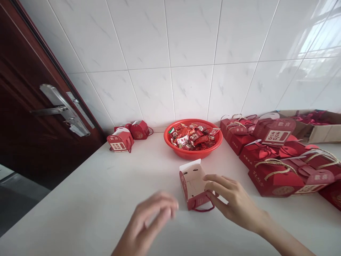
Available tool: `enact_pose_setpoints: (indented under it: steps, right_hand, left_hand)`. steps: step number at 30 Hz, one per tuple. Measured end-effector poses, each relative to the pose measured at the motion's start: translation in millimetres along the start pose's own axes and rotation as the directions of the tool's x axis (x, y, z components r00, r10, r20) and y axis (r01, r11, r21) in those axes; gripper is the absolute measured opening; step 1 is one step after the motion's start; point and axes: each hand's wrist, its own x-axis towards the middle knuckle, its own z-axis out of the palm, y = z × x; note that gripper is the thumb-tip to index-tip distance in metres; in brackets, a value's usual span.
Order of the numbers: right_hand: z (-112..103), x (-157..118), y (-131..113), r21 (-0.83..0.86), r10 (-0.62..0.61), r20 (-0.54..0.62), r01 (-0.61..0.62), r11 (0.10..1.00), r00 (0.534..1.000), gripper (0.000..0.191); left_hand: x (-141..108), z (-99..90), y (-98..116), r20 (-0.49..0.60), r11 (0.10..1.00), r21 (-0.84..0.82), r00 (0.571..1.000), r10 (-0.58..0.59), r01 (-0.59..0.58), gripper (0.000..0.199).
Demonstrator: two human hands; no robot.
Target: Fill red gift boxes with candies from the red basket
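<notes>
A small red gift box (pixel 195 201) stands on the white table with its top open and its pale cardboard inside showing. No sweets are visible in it. A dark red cord handle (pixel 204 209) hangs loose at its near side. My right hand (pixel 229 199) grips the box's right wall, fingers over the edge and thumb on the outside. To the left of the box, my left hand (pixel 150 218) is in the air, slightly blurred. Its fingers are bent, with thumb a little apart and nothing seen between them. Behind the box sits a red plastic basket (pixel 191 153) of wrapped sweets (pixel 195 135).
Several red gift boxes (pixel 277 177) with rope handles crowd the right side. Behind them is a cardboard carton (pixel 322 133) holding red items. A few small red boxes (pixel 119 140) stand at the left by the tiled wall (pixel 149 39). A dark wooden door (pixel 23 89) borders the left.
</notes>
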Motion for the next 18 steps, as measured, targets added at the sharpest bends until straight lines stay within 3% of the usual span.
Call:
enact_pose_setpoints:
  steps: [1, 3, 8, 14, 18]
  right_hand:
    - [0, -1, -1, -0.002, -0.01, 0.013, 0.01, 1.0, 1.0, 0.014]
    - [-1, -1, -4, -0.004, -0.018, 0.039, 0.019, 1.0, 0.999, 0.014]
    - [-5, -1, -4, -0.025, 0.033, 0.078, -0.031, 0.999, 0.996, 0.009]
    - [-8, -5, 9, -0.099, 0.157, 0.084, -0.148, 0.984, 0.984, 0.005]
    - [-11, -7, 9, 0.042, 0.161, 0.101, -0.166, 0.985, 0.982, 0.012]
  left_hand:
    - [16, -1.0, 3, -0.136, 0.995, 0.081, 0.988, 0.071, -0.06, 0.037]
    - [48, -0.2, 7, -0.192, 0.973, 0.217, 0.975, 0.115, -0.072, 0.033]
    - [98, 5.0, 11, -0.005, 0.941, 0.339, 1.0, 0.028, -0.025, 0.038]
    - [108, -13.5, 12, 0.118, 0.918, 0.396, 0.992, -0.045, -0.005, 0.04]
    - [103, -20.1, 17, 0.199, 0.901, 0.429, 0.98, -0.029, -0.06, 0.053]
